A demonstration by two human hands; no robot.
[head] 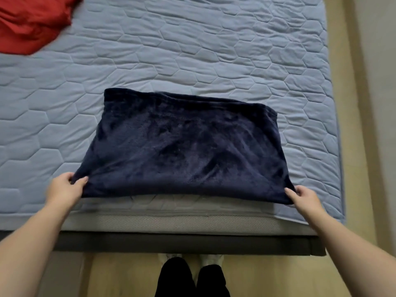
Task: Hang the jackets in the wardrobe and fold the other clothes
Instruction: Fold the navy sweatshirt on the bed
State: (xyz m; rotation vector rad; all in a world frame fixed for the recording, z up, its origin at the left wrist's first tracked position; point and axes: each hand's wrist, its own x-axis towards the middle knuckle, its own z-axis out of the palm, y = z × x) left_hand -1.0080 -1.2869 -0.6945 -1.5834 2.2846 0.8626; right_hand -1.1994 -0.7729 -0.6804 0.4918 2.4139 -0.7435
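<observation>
Left hand (64,187): pinching the near-left corner of the fleece (182,146) between thumb and fingers.
Right hand (304,196): gripping the near-right corner, fingers curling round the edge.
Reason for hold: the hands are keeping the two near corners wide apart, probably so the edge is pulling taut and level for a fold away from the person.
Fleece: dark navy, lying at the near side of the bed (214,50); the far edge is resting flat while the near edge is lifting slightly over the rim.
Axis: running left to right, parallel to the bed's near side.
Red garment (27,22): lying crumpled at the far left, well apart, apparently unfolded.
</observation>
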